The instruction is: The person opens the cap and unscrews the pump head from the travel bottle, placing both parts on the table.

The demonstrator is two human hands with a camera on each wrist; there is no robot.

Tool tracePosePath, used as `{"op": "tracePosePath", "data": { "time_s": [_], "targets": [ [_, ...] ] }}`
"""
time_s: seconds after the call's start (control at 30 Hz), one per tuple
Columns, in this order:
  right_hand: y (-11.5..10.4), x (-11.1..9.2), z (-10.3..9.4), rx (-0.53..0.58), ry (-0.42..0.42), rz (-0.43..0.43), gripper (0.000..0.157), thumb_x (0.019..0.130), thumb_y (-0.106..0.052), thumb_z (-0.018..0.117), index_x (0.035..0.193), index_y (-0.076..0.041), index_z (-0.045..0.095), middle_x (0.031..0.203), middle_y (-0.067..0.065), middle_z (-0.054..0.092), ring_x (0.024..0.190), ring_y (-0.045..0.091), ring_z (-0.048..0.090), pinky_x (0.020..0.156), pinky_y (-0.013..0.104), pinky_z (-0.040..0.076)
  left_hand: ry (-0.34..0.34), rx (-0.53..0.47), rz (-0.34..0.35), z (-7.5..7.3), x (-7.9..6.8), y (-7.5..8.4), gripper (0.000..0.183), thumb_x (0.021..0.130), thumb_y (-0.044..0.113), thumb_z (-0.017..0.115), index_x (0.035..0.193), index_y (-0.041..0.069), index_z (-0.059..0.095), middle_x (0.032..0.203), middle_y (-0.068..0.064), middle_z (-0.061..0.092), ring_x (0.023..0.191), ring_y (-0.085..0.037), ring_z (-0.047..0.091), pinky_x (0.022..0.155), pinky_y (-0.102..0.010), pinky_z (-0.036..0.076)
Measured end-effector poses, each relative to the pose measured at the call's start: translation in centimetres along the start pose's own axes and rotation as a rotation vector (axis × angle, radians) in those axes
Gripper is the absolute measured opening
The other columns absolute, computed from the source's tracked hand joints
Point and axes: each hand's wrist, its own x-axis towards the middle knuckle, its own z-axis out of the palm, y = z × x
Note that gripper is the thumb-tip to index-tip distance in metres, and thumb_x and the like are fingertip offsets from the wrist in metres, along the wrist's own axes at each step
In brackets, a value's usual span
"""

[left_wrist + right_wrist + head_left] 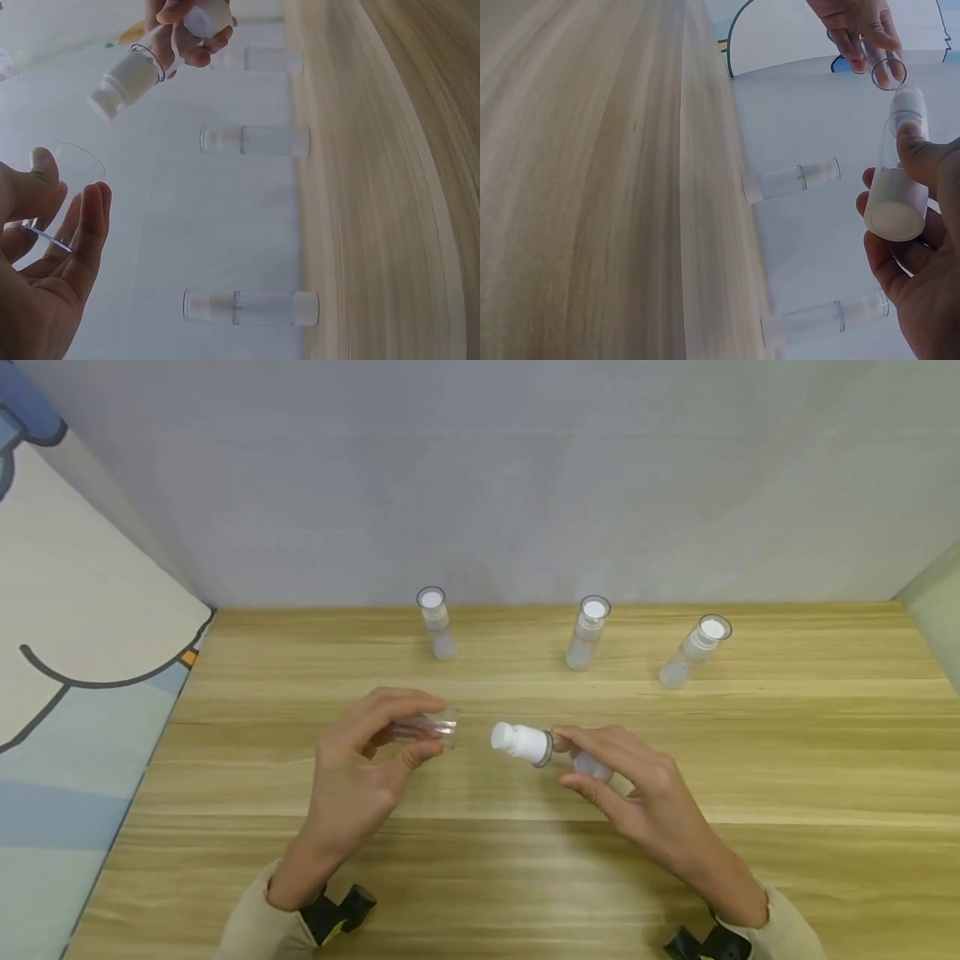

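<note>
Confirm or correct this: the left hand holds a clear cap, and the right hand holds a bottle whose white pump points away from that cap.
Wrong on the pump's direction: the head view shows the white pump pointing toward the clear cap, not away from it. The left hand does hold the cap, and the right hand the bottle.

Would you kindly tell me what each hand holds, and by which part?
Left hand: clear cap, by its sides. Right hand: pump bottle, around its body.
</note>
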Motion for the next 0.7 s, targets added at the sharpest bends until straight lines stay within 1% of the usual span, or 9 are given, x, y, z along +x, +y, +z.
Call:
{"op": "tracePosePath", "data": {
  "time_s": [0.1, 0.23, 0.37, 0.47, 0.57, 0.7],
  "targets": [
    [-0.16, 0.05, -0.01, -0.004, -0.005, 0.030, 0.054, 0.081, 0.003, 0.084, 0.132, -0.005, 0.069, 0.119, 0.008, 0.077, 0.111, 0.014, 0.070, 0.102, 0.014, 0.052, 0.001, -0.015, -0.026, 0.00, 0.05, 0.18, 0.041, 0.078, -0.019, 0.079, 0.116, -0.006, 0.071, 0.115, -0.021, 0.070, 0.098, -0.010, 0.072, 0.086, -0.025, 0.064],
    [-0.20, 0.09, 0.09, -0.009, -0.003, 0.038, 0.052, 0.081, 0.002, 0.085, 0.130, -0.005, 0.070, 0.118, 0.009, 0.076, 0.110, 0.014, 0.071, 0.103, 0.014, 0.052, 0.007, -0.038, -0.066, -0.02, 0.04, 0.39, 0.041, 0.079, -0.019, 0.078, 0.117, -0.008, 0.069, 0.121, -0.020, 0.068, 0.103, -0.012, 0.072, 0.090, -0.028, 0.063],
    [-0.25, 0.13, 0.21, -0.007, -0.004, 0.041, 0.052, 0.080, 0.002, 0.085, 0.129, -0.005, 0.070, 0.117, 0.009, 0.076, 0.110, 0.014, 0.071, 0.104, 0.013, 0.051, 0.014, -0.067, -0.116, -0.15, -0.03, 0.42, 0.041, 0.082, -0.019, 0.077, 0.120, -0.009, 0.065, 0.127, -0.013, 0.067, 0.107, -0.013, 0.072, 0.093, -0.029, 0.063],
    [-0.36, 0.19, 0.23, 0.001, -0.004, 0.048, 0.052, 0.080, 0.002, 0.086, 0.129, -0.005, 0.069, 0.117, 0.008, 0.076, 0.109, 0.016, 0.071, 0.103, 0.013, 0.051, 0.014, -0.079, -0.144, -0.32, -0.14, 0.32, 0.044, 0.084, -0.018, 0.075, 0.124, -0.009, 0.061, 0.133, -0.008, 0.066, 0.110, -0.014, 0.071, 0.095, -0.029, 0.062],
    [-0.50, 0.23, 0.20, 0.011, -0.004, 0.057, 0.053, 0.079, 0.003, 0.086, 0.129, -0.004, 0.068, 0.117, 0.008, 0.076, 0.108, 0.019, 0.072, 0.102, 0.013, 0.052, 0.012, -0.079, -0.150, -0.46, -0.20, 0.13, 0.048, 0.088, -0.016, 0.071, 0.133, -0.007, 0.057, 0.133, -0.005, 0.068, 0.112, -0.015, 0.071, 0.096, -0.029, 0.062],
    [-0.76, 0.28, 0.15, 0.020, -0.002, 0.071, 0.055, 0.078, 0.004, 0.087, 0.129, -0.004, 0.068, 0.118, 0.007, 0.076, 0.108, 0.019, 0.072, 0.101, 0.013, 0.052, 0.005, -0.103, -0.142, -0.57, -0.22, -0.23, 0.044, 0.099, -0.006, 0.061, 0.143, -0.005, 0.052, 0.124, -0.002, 0.068, 0.113, -0.016, 0.070, 0.097, -0.033, 0.062]
  ]
}}
